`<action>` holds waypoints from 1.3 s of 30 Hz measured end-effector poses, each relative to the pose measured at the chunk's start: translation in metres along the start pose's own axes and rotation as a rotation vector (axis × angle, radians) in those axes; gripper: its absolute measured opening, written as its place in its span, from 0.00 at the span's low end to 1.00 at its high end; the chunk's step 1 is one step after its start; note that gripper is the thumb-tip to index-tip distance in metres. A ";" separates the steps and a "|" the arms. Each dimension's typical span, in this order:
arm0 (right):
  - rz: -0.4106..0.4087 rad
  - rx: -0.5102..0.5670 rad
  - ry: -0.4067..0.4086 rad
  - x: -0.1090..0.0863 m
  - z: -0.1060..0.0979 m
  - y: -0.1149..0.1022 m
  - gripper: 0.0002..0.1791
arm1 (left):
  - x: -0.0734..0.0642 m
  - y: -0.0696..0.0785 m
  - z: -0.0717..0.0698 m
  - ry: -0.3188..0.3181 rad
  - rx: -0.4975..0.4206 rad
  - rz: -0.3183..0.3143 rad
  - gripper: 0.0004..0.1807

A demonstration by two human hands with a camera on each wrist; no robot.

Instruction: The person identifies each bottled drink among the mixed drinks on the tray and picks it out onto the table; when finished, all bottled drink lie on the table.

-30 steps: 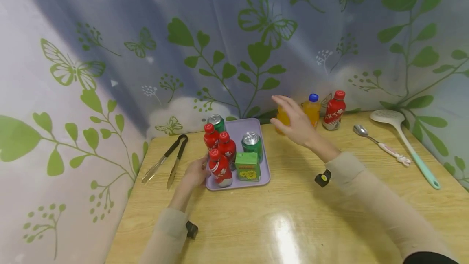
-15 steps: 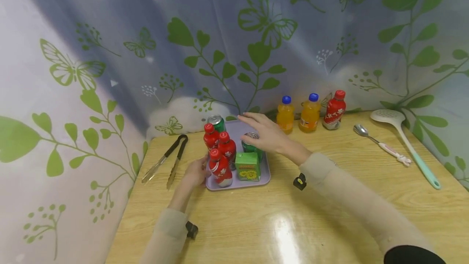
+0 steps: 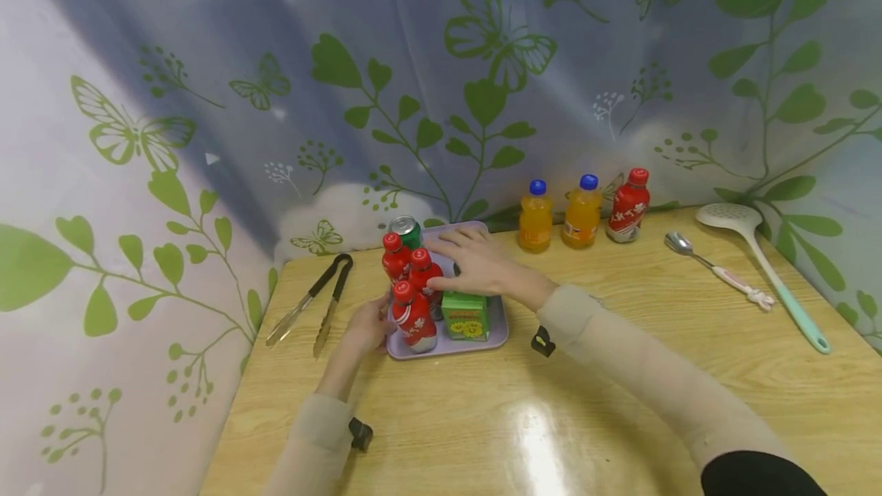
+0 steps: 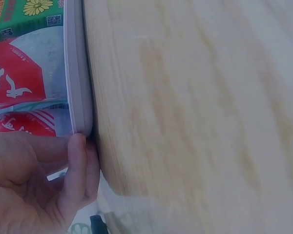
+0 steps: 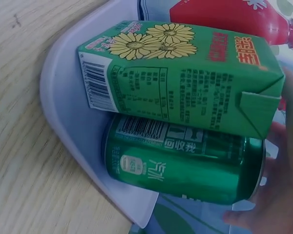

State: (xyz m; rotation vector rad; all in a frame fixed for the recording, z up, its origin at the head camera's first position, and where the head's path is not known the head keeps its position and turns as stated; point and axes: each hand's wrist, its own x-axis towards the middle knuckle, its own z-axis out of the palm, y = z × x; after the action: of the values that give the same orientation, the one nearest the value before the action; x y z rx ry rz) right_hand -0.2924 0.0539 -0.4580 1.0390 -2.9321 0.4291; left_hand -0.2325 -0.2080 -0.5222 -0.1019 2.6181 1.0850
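Note:
My left hand (image 3: 365,327) pinches the rim of the lilac tray (image 3: 446,354) at its front left corner; in the left wrist view thumb and fingertips meet on the tray wall (image 4: 79,73). My right hand (image 3: 475,260) spreads over the tray's right side, its fingers pointing toward the red bottles. Below it a green soda can (image 5: 185,163) lies hidden in the head view; in the right wrist view the hand is beside the can's top. In front stands a green drink carton (image 3: 466,320). Three red bottles (image 3: 415,321) and another green can (image 3: 405,231) fill the left side.
Black-handled tongs (image 3: 324,297) lie left of the tray. Along the curtain at the back right stand two orange juice bottles (image 3: 536,220) and a red bottle (image 3: 628,207). A spoon (image 3: 717,270) and a skimmer (image 3: 765,266) lie at the far right.
My right hand has swept left from in front of the orange juice bottles to over the tray, covering the right-hand can. My left hand stays at the tray's corner.

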 end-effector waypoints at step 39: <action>0.024 0.060 0.033 0.016 -0.008 -0.015 0.34 | 0.000 -0.001 0.000 -0.010 -0.052 -0.009 0.40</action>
State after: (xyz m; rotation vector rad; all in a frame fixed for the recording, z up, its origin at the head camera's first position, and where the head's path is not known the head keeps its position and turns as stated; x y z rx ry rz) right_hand -0.2967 0.0349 -0.4448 0.9944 -2.9227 0.5318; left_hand -0.2321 -0.2089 -0.5229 -0.1198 2.5784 1.1479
